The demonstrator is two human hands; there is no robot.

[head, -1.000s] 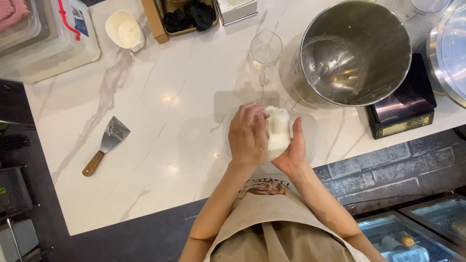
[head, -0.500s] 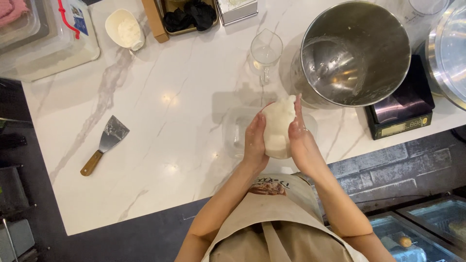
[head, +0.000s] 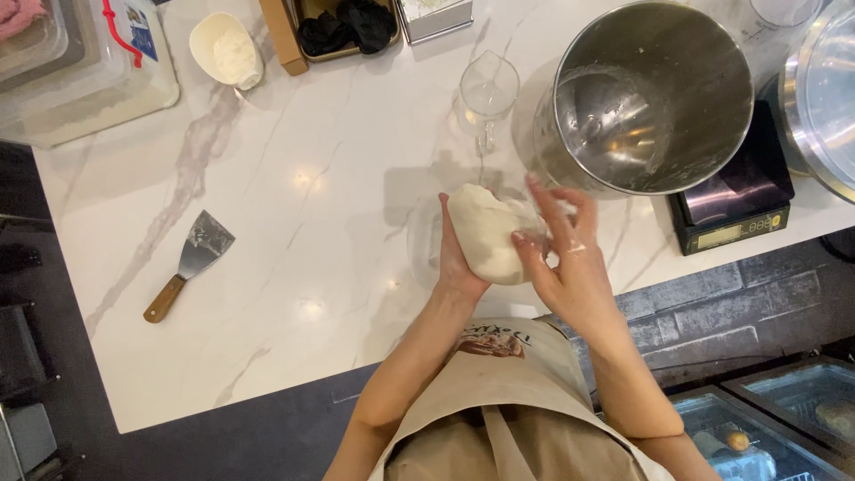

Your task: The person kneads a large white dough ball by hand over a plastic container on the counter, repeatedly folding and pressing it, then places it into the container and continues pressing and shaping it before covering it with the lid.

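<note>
- The left hand (head: pixel 456 260) cups the pale dough ball (head: pixel 492 233) from the side, fingers curled behind it — mostly hidden by the dough.
- The right hand (head: pixel 563 258) is loosely spread, its fingertips (head: pixel 520 240) resting on the dough's right face.
- The dough is held between both hands above the white marble counter (head: pixel 294 223), just in front of the steel mixing bowl (head: pixel 655 93).
- Its long axis runs roughly from upper left to lower right — a rounded oval.
</note>
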